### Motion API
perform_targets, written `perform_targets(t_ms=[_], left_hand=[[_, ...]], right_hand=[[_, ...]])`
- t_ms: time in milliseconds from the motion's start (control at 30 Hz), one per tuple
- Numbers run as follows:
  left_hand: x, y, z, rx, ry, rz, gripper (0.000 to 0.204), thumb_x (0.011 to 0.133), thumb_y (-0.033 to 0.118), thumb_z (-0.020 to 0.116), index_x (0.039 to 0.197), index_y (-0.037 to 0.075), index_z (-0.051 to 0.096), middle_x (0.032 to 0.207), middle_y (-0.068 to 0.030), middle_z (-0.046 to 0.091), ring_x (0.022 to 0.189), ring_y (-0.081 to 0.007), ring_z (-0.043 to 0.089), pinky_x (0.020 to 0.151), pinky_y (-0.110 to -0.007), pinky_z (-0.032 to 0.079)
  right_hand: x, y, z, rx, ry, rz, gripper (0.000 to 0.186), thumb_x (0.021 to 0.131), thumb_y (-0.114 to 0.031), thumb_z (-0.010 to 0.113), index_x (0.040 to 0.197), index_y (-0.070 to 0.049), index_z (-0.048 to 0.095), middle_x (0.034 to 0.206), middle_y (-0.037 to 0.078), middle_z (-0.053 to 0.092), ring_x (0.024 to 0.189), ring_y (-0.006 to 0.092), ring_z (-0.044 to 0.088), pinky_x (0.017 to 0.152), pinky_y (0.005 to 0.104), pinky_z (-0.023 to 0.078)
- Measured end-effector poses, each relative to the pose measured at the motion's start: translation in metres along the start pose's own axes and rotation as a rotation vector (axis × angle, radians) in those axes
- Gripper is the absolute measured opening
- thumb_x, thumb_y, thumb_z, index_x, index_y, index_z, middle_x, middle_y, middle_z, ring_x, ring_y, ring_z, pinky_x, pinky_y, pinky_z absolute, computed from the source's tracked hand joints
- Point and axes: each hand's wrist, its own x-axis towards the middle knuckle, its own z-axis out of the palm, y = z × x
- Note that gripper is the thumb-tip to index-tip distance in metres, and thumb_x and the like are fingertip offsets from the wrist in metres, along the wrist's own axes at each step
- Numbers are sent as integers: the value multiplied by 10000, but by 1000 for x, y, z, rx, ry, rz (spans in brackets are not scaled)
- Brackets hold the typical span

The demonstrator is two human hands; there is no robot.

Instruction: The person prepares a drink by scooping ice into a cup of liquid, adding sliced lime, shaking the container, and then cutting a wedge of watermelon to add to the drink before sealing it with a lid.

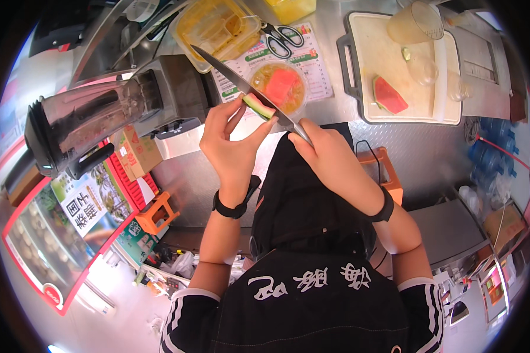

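Here, the watermelon piece sits against the blade of the knife, beside the bowl; the left hand has its grip pinched on it. I judge it light, soft and slippery in flesh, better held by the firmer rind. The right hand's grip closes around the handle. The sharp tip points toward the yellow container; rightward, some steel surface offers room.
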Motion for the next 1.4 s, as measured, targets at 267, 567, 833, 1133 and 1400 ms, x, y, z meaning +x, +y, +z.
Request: perform_targets(t_ms=[267, 567, 833, 1133, 1400], left_hand=[[11, -12, -29, 0, -63, 118, 513, 652, -130, 784, 1118, -65, 580, 1150, -143, 594, 1100, -251, 608, 963, -382, 528], [12, -21, -24, -329, 49, -44, 549, 689, -150, 748, 1183, -56, 529, 1273, -187, 550, 1156, -255, 577, 985, -394, 510], [1, -26, -24, -418, 70, -54, 583, 689, -177, 720, 1214, -46, 504, 1273, -176, 532, 1201, -280, 546, 997, -400, 503], [1, -24, -41, -490, 108, -102, 580, 683, -183, 714, 1207, -43, 509, 1274, -165, 533, 1196, -261, 545, 989, -386, 508], [-18, -61, -153, -717, -21, -37, 591, 686, -127, 727, 1226, -37, 504, 1232, -135, 557, 1230, -319, 530, 1023, -394, 463]], right_hand=[[5, 41, -20, 689, -339, 422, 289, 996, -254, 466, 816, -29, 479, 569, 14, 487, 345, 84, 422, 318, 240, 323], [19, 59, 5, 976, -312, 372, 287, 1010, -265, 453, 849, -37, 518, 614, 35, 524, 362, 85, 435, 362, 219, 357], [5, 92, 1, 870, -320, 340, 324, 1007, -279, 457, 861, -9, 562, 560, 39, 510, 352, 107, 445, 349, 242, 350], [1, 81, -9, 809, -50, 185, 319, 1018, -257, 443, 922, 13, 582, 590, 24, 501, 438, 82, 438, 418, 210, 361], [-69, 24, 66, 645, 469, 193, 239, 1002, -204, 458, 879, -21, 551, 589, 9, 496, 446, 58, 396, 423, 200, 299]])
